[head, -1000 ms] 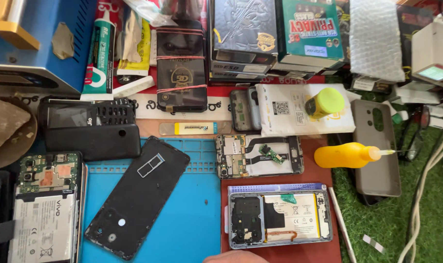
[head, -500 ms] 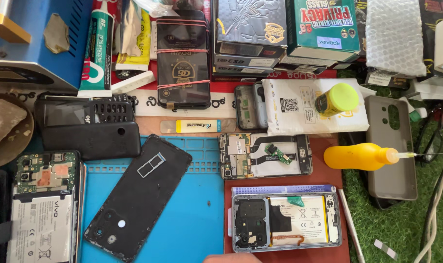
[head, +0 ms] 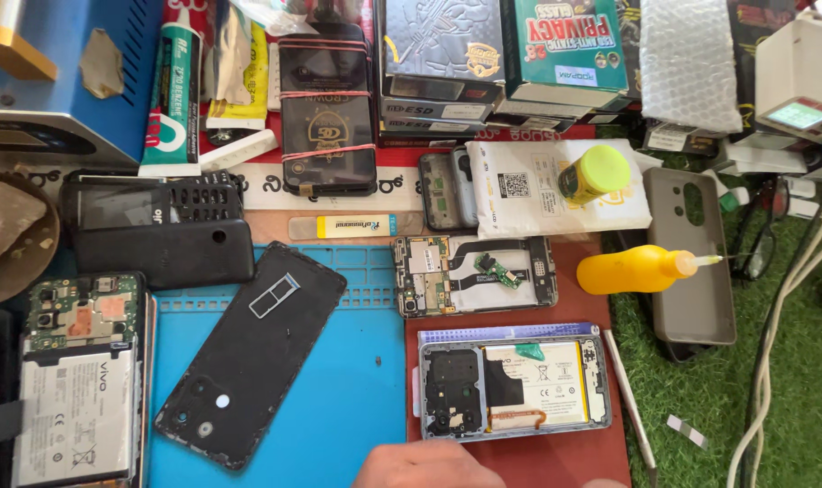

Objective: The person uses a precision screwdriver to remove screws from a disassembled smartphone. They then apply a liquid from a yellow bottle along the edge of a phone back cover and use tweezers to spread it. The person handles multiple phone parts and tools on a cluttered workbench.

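Note:
An opened phone point(head: 515, 384) with its battery and boards bare lies on the red mat point(head: 565, 456), front centre. Just below it my left hand point(head: 426, 467) pokes in at the bottom edge; only the knuckles show, so I cannot tell whether it holds anything. A sliver of skin, likely my right hand point(head: 602, 483), shows at the bottom edge under the phone's right end. A black back cover point(head: 253, 366) lies slanted on the blue mat point(head: 361, 398). Another stripped phone frame point(head: 474, 274) lies behind the opened phone.
A yellow squeeze bottle point(head: 635, 269) lies on its side beside a grey phone case point(head: 691, 262). A metal pry tool point(head: 630, 402) lies on the green turf. Boxes point(head: 501, 54), a glue tube point(head: 172, 95), a keypad phone point(head: 158, 226) and another opened phone point(head: 77, 389) crowd the back and left.
The view has shifted, so everything sits a little further left in the frame. My left hand has risen further into view at the bottom edge.

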